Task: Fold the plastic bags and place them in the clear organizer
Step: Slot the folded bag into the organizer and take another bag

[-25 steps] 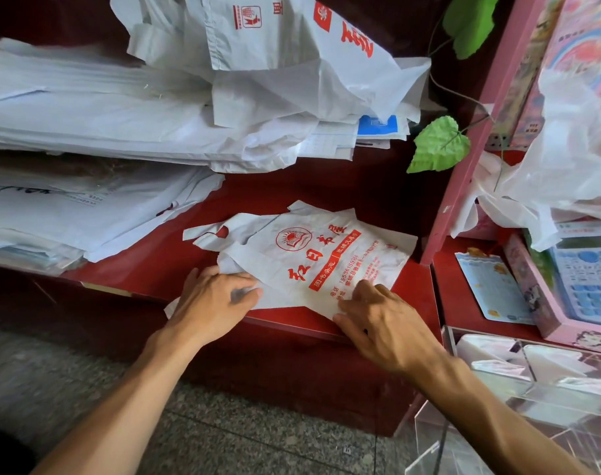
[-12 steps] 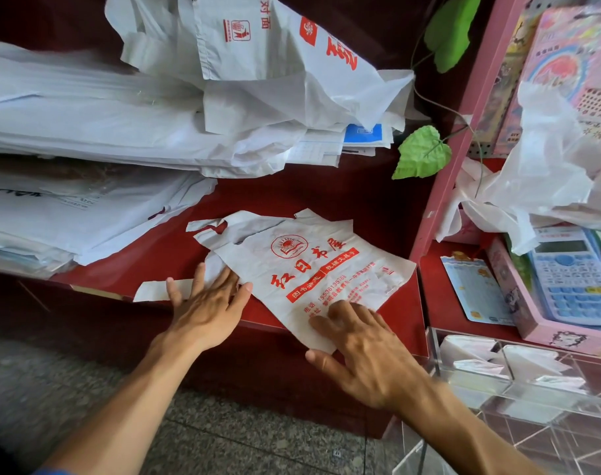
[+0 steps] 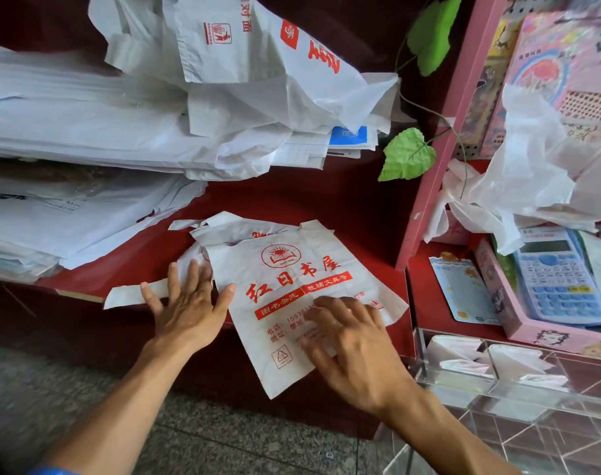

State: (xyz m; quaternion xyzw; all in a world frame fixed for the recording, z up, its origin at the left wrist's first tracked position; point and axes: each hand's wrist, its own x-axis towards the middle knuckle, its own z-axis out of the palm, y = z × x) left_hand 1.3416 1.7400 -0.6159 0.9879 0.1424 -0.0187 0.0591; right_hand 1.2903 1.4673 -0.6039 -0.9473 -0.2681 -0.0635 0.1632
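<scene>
A white plastic bag [image 3: 285,269] with red print lies flat on the dark red shelf [image 3: 326,200], its lower corner hanging over the front edge. My left hand [image 3: 189,303] presses flat with spread fingers on the bag's left side and handle strip. My right hand [image 3: 347,341] lies flat with straight fingers on the bag's lower right part. The clear organizer [image 3: 518,389] stands at the lower right and holds several folded white bags in its compartments.
Stacks of flat white bags [image 3: 86,132] fill the shelf's left and back. A pink post [image 3: 439,132] borders the shelf on the right, with green leaves [image 3: 408,156] beside it. Loose bags [image 3: 532,166], a calculator [image 3: 559,279] and a card [image 3: 463,289] lie at right.
Both hands went from curled on the bag's near edge to flat with spread fingers. The bag has slid toward me, its corner now past the shelf edge, and a handle strip is spread out left.
</scene>
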